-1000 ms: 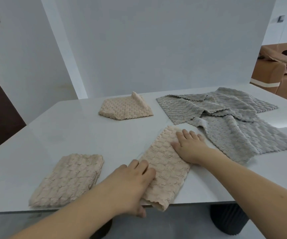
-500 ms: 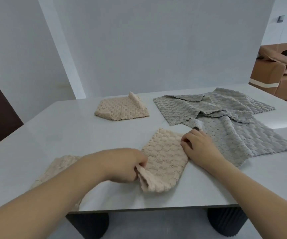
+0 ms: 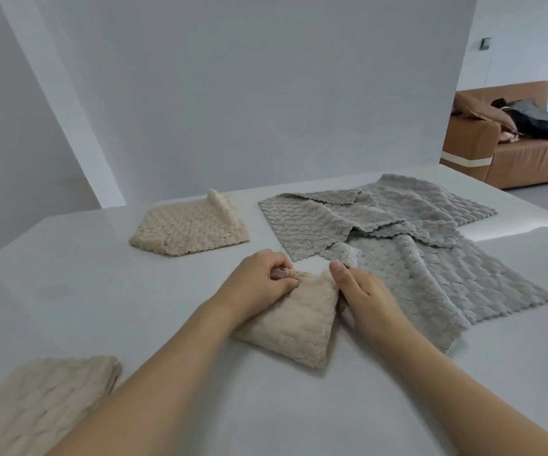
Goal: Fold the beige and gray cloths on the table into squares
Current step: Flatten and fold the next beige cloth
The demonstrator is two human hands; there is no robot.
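Note:
A beige cloth (image 3: 302, 324) lies folded over in the middle of the white table (image 3: 68, 291). My left hand (image 3: 259, 281) pinches its far left corner. My right hand (image 3: 361, 291) grips its far right corner, thumb up. A folded beige cloth (image 3: 190, 230) sits further back, with one flap standing up. Another folded beige cloth (image 3: 39, 409) lies at the near left, partly behind my left forearm. Several gray cloths (image 3: 407, 255) lie spread and overlapping on the right.
A white wall panel stands right behind the table. A brown sofa (image 3: 522, 153) with dark clothes on it is at the far right, off the table. The table's near edge is out of view.
My left hand has carried the near end of the beige cloth away from me and over onto its far end. The cloth now lies doubled. My right hand stayed at the far right corner.

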